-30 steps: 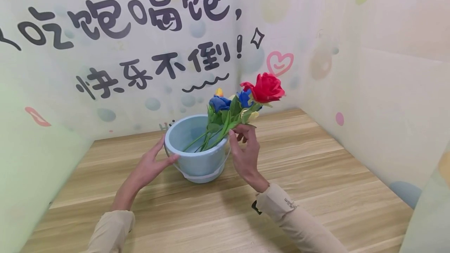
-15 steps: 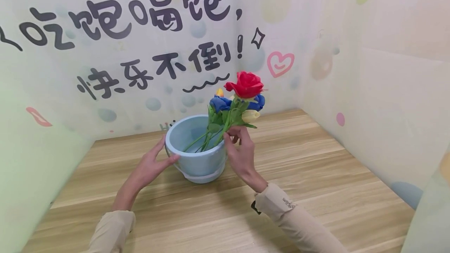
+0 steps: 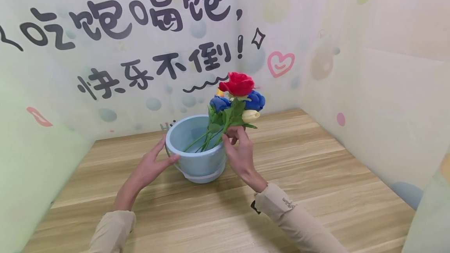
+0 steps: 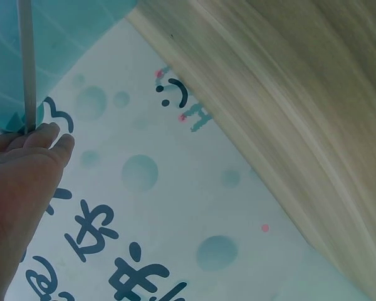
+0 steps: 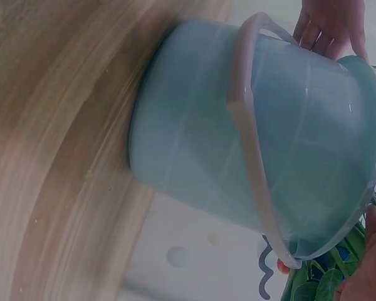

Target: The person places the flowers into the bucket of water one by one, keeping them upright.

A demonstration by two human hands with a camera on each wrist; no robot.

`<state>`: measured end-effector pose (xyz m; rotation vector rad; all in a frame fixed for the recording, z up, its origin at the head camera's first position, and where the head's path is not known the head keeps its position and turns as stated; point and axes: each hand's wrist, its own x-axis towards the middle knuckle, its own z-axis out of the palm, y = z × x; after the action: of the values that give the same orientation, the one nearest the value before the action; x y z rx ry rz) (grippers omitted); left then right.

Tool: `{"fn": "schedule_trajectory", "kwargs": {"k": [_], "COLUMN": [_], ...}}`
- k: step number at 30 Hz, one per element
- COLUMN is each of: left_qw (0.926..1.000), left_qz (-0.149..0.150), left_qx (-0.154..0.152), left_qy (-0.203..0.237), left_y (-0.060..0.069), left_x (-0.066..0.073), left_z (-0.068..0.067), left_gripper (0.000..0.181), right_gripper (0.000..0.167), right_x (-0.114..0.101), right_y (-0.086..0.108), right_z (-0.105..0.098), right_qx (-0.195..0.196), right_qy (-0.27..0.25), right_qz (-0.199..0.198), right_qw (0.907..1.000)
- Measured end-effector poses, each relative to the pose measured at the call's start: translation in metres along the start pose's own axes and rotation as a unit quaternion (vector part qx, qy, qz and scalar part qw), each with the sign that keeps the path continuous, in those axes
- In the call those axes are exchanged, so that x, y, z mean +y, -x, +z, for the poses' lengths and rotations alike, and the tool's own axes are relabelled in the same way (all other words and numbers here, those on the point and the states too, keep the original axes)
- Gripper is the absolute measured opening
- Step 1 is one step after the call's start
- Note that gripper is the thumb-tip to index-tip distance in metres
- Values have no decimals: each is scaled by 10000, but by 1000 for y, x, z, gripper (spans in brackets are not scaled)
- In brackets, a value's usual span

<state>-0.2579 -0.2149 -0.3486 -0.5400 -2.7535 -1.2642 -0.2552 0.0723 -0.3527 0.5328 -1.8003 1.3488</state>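
A light blue bucket (image 3: 197, 163) stands upright on the wooden table. My left hand (image 3: 149, 167) rests against its left side with thumb and fingers spread at the rim. In the right wrist view the fingers of my left hand (image 5: 332, 28) lie along the outer wall. At the bucket's right rim, my right hand (image 3: 240, 153) pinches the green stem of an artificial red rose (image 3: 237, 84). Two blue roses (image 3: 254, 100), a cream tulip (image 3: 250, 116) and an orange-yellow bloom (image 3: 219, 93) lean there too, their stems inside the bucket. The rose's stem end is hidden.
The bucket's pale handle (image 5: 244, 119) hangs down against its outer side. Printed walls with dark lettering (image 3: 207, 56) and bubbles enclose the table (image 3: 316, 190) at the back and sides.
My right hand has moved slightly left with the red rose, which has swung left and more upright above the other flowers. The left hand and bucket have stayed put.
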Motion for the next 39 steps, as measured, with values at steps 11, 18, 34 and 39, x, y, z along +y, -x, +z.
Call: {"fn": "schedule_trajectory", "kwargs": {"k": [11, 18, 34, 39], "left_qw": [10000, 10000, 9997, 9993], "left_qz": [-29, -31, 9, -204], "left_qx": [20, -3, -123, -130], "left_qy": [-8, -15, -228, -277], "left_y": [0, -2, -3, -2], "left_x": [-1, -1, 1, 3], "left_z": [0, 0, -9, -18], "left_gripper": [90, 90, 90, 94], "right_gripper": [14, 11, 9, 12], "right_x": [-3, -7, 15, 22], "right_y": [-1, 0, 2, -2], "right_z": [0, -13, -37, -46], "right_qx": [-294, -516, -659, -805], "right_qy": [601, 1272, 1116, 1205], "right_qz": [171, -161, 298, 475], "right_qw": [9976, 9904, 9911, 9883]}}
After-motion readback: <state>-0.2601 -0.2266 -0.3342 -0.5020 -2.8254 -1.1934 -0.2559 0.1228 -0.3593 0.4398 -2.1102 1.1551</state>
